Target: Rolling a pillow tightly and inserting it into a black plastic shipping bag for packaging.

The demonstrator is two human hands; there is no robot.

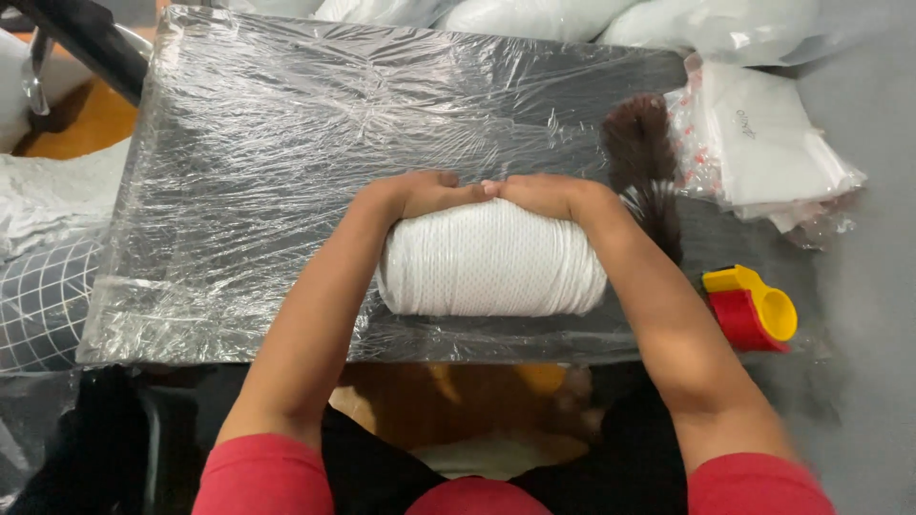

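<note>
Both hands' grip closed over white fabric roll [491,259], left hand [425,194], right hand [549,195], fingertips meeting on top.

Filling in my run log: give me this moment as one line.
left hand: on far edge of white fabric roll | right hand: same, fingertips meet | roll: on film-wrapped board | brush, tape dispenser: right

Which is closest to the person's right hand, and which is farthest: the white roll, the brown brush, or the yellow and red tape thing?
From the right hand:
1. White roll: right under the hand, touching it.
2. Brown brush: just to the hand's right, lying on the plastic-wrapped board.
3. Yellow and red tape dispenser: farthest, off to the right near the table's front edge.
</note>
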